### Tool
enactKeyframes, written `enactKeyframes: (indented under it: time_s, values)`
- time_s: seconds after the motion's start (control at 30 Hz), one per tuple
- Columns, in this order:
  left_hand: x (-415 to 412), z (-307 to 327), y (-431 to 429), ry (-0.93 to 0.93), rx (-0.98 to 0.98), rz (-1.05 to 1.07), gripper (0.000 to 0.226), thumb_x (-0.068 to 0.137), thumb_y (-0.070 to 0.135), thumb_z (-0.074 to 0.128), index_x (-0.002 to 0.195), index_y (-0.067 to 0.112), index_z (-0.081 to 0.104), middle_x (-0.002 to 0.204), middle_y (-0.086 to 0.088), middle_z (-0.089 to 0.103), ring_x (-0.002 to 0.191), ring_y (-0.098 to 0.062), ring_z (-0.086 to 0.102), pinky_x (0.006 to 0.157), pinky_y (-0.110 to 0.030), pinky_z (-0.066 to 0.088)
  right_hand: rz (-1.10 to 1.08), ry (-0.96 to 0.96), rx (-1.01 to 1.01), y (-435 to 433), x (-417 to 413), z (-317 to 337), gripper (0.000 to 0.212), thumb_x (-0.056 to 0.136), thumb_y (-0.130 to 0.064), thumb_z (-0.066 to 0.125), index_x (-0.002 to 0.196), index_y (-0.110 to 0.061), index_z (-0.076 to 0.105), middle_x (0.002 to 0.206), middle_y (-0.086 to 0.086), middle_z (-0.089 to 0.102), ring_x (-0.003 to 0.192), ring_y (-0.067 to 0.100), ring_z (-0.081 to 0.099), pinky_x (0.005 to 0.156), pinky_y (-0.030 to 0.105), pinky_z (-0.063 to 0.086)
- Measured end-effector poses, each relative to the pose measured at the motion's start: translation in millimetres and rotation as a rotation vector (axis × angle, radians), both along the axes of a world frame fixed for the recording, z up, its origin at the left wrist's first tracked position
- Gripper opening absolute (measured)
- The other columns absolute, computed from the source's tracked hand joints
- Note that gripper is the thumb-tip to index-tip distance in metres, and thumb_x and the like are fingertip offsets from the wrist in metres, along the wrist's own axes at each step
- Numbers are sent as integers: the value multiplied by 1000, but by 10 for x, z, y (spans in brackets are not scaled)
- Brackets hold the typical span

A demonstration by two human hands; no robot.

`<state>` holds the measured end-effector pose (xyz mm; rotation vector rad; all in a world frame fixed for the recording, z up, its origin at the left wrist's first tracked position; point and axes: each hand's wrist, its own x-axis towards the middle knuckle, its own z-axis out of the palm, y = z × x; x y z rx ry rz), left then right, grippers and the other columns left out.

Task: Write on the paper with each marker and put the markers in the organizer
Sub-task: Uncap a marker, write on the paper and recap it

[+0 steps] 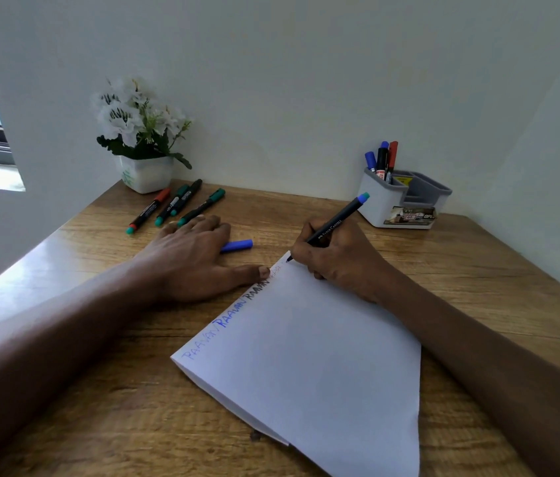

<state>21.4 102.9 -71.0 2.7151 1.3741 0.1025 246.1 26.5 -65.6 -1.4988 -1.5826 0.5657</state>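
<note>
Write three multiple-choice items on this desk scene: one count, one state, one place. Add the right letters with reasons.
1. How many markers lie on the table by the flower pot?
A. four
B. two
C. seven

2. The marker in the right hand is:
A. capped
B. uncapped, tip at the paper
C. broken in two

3. Where is the loose blue cap?
A. on the paper
B. in the flower pot
C. on the table by the left hand

Answers:
1 A: four lie side by side there.
2 B: its bare dark tip meets the paper's far corner.
3 C: it lies on the wood next to that hand's fingers.
</note>
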Motion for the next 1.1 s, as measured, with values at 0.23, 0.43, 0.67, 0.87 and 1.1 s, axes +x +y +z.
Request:
enactKeyframes:
  time_s: [0.23,0.43,0.67,0.87,1.1]
  values:
    - [2,21,-35,2,1,2,130,52,100,8,156,26,30,168,0,17,155,-19,16,124,-46,15,-23,-21,22,21,3,-16,16,83,-11,72,75,-2,63,58,3,60,53,13,57,55,32,52]
    - [4,36,-38,8,-19,10,124,59,101,14,157,26,27,169,0,16,155,-19,14,124,-47,15,-42,-5,26,20,6,-10,20,83,-12,72,76,4,62,58,8,60,50,16,57,54,32,50]
    - [17,44,-51,12,-10,10,105,74,93,27,154,25,32,167,0,20,153,-19,19,123,-47,18,-72,84,-10,8,-19,7,23,84,-7,71,84,12,60,58,11,58,49,16,55,45,23,44]
    - [12,49,-49,13,-19,4,118,65,101,20,155,26,30,168,0,19,154,-19,17,124,-47,15,-89,39,13,30,-34,3,22,82,-10,73,81,9,61,58,12,59,49,18,56,49,27,47]
    - [6,27,-26,6,-11,-3,126,55,102,12,153,26,33,166,0,23,152,-20,22,123,-48,19,-108,33,29,32,-47,-13,20,81,-9,72,77,7,60,56,12,58,49,19,54,49,28,48]
